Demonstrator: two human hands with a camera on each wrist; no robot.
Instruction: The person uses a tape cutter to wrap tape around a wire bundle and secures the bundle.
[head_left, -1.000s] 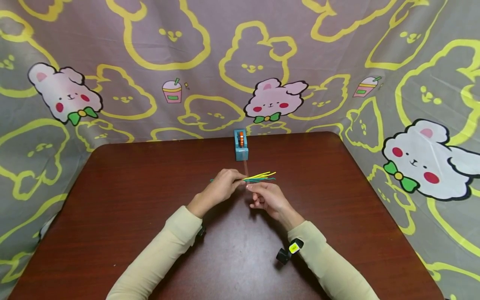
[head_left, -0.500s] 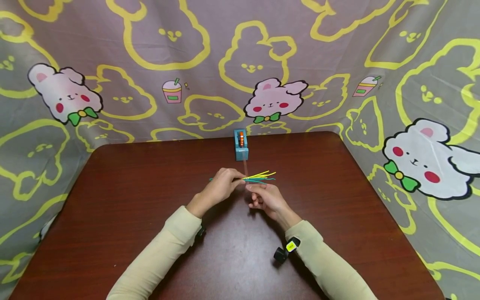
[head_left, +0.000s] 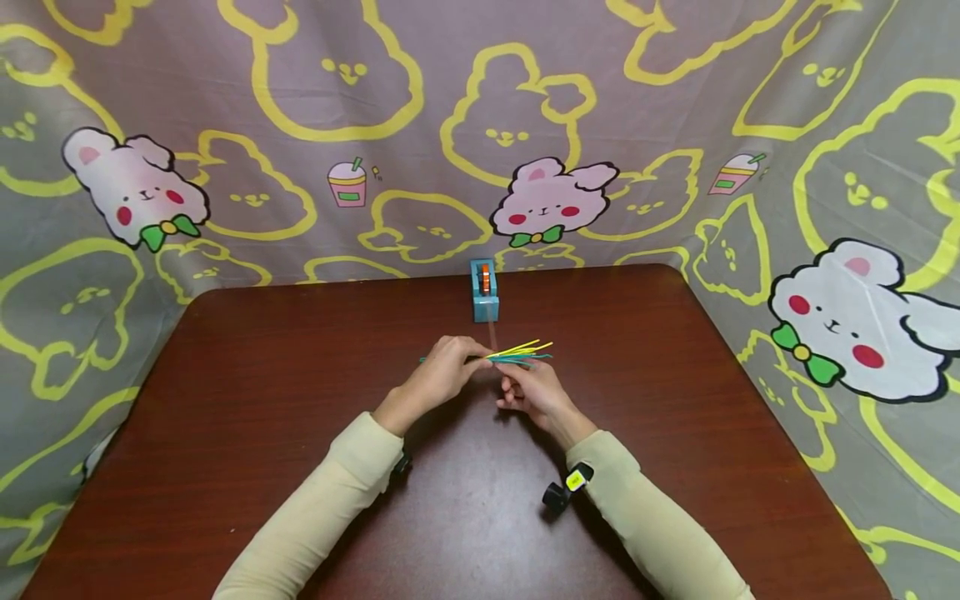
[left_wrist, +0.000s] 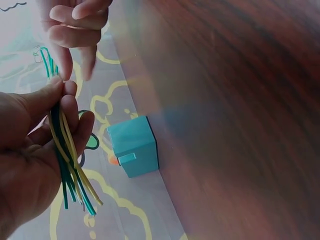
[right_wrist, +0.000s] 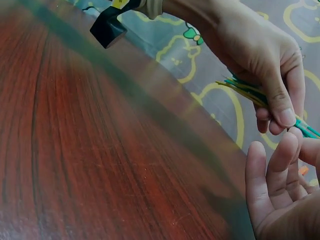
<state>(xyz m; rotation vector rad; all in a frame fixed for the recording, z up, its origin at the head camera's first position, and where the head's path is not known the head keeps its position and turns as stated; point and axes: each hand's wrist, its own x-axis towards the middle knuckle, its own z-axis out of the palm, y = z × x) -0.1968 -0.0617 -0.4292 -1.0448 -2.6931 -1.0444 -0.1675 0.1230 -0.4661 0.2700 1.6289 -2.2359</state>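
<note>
My left hand (head_left: 448,371) pinches a bundle of thin yellow and green wires (head_left: 521,353) between thumb and fingers. In the left wrist view the wires (left_wrist: 67,150) run across the palm, their loose ends fanning out. From the blue tape dispenser (head_left: 485,310) at the back of the table, a strip of clear tape (head_left: 492,335) stretches to the bundle. My right hand (head_left: 538,392) pinches the tape's near end, thumb and forefinger right by the wires, other fingers loosely curled. The right wrist view shows the right hand (right_wrist: 280,200) just below the left thumb; the tape there is hidden.
The brown table (head_left: 300,417) has rounded back corners. Behind it and along both sides hangs a grey cloth (head_left: 420,125) with cartoon rabbits. A black wrist camera (head_left: 556,497) sticks out from the right sleeve, low over the tabletop.
My right hand has moved slightly up and away from me, bringing its fingertips to the wire bundle. The left hand keeps its grip almost in place. The view has shifted very slightly.
</note>
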